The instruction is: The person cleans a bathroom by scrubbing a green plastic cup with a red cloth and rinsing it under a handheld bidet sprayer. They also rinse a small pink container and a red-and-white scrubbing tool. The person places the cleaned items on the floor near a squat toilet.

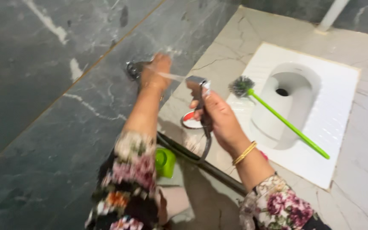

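bright, even indoor light with soft glare on the white squat pan (341, 98). motion blur smears the whole frame.

Green plastic bottle (165, 162) seen on floor (363, 140) by dark wall, partly hidden behind left sleeve. Round red-and-white container (189, 120) seen behind right hand (218, 117); label unreadable. No signs, screens noted.
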